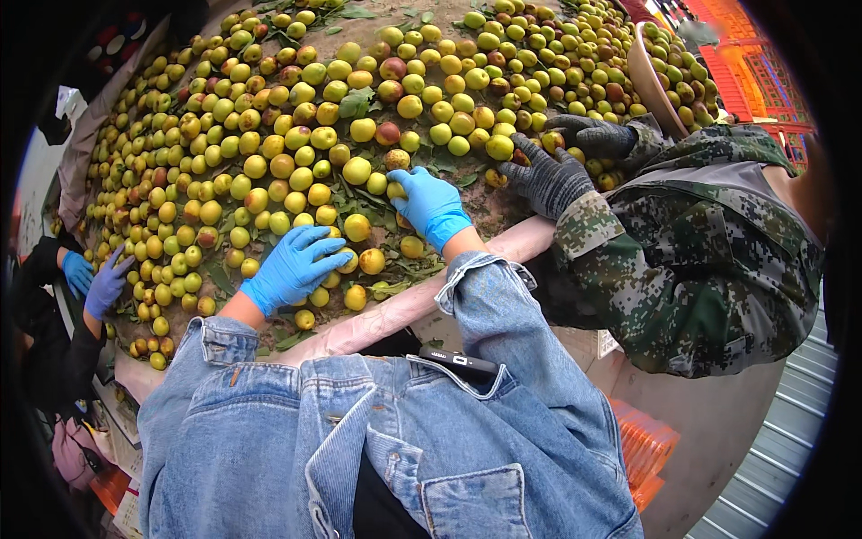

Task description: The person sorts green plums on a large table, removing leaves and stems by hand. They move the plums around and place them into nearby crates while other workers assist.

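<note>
My left hand (pixel 296 265), in a blue glove, is open over yellow-green and red-blotched fruits (pixel 356 227), its fingers apart and fingertips beside a yellow fruit (pixel 348 261). To its upper right my right hand (pixel 417 199), also in a blue glove, has thumb and index finger around a small yellow fruit (pixel 396 191). Leaves (pixel 357 103) lie among the many fruits spread on the sorting surface, whose pale pink padded rim (pixel 332 341) runs just below my hands.
A co-worker in camouflage (pixel 673 251), wearing grey gloves (pixel 548 177), works close at my right, beside a bowl of fruit (pixel 678 72) and red crates (pixel 750 72). Other gloved hands (pixel 108 283) are at the left. Orange plastic items (pixel 642 449) sit low behind my right arm.
</note>
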Tool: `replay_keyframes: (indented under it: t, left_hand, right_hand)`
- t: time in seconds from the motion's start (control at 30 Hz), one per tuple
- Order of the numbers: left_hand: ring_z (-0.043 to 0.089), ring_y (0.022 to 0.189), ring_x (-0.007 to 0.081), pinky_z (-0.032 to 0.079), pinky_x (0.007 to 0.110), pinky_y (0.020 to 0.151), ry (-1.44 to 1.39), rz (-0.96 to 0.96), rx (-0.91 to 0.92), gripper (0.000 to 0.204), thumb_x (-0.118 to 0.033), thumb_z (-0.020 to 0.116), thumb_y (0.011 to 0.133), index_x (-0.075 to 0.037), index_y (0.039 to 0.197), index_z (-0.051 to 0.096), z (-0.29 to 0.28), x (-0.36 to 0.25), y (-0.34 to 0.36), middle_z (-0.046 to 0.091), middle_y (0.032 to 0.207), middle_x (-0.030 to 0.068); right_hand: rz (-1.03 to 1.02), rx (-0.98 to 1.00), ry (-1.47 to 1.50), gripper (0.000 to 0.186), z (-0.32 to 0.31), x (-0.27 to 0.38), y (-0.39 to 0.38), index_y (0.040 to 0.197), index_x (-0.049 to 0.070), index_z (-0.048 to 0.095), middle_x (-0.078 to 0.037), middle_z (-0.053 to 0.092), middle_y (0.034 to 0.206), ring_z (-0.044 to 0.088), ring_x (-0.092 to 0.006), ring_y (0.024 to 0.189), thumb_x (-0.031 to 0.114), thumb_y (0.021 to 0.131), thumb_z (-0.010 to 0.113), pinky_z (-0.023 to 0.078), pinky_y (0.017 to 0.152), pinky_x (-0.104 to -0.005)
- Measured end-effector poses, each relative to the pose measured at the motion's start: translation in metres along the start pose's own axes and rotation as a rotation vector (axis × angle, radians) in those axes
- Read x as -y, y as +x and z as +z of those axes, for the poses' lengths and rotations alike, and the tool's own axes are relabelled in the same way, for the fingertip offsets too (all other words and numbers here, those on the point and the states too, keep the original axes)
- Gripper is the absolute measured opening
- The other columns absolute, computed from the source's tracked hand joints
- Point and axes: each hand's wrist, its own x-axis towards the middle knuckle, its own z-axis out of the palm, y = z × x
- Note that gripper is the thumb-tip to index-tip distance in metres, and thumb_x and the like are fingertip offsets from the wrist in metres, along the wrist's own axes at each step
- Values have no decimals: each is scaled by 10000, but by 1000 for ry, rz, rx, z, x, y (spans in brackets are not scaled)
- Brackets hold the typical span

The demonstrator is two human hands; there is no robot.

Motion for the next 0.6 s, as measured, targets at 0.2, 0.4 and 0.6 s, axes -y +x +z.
replay_keyframes:
  t: [0.2, 0.4, 0.6]
  left_hand:
    - [481, 1119, 304, 384, 448, 934, -110, -201, -156, 387, -128, 601, 768, -159, 1152, 562, -4, -11, 53, 508, 1230, 80]
    - [320, 1307, 309, 171, 593, 1067, -64, -20, 100, 385, -294, 546, 831, -193, 1202, 537, 56, -62, 133, 370, 1401, 62]
    - [231, 1369, 236, 102, 561, 1090, 111, -62, 252, 526, -336, 520, 851, -215, 1353, 420, 30, -35, 59, 272, 1474, -18]
  right_hand:
    - [207, -70, 1398, 396, -29, -15, -36, 1252, 128, 498, -63, 581, 943, 553, -136, 647, 264, 883, 550, 458, 530, -242]
    - [345, -270, 1996, 474, -32, -42, -86, 1326, 159, 389, -70, 591, 991, 537, -129, 656, 385, 921, 487, 416, 463, -216]
    - [292, -407, 1244, 360, -22, -31, -97, 1243, 81, 487, -39, 576, 947, 499, -52, 647, 114, 894, 574, 425, 527, -168]
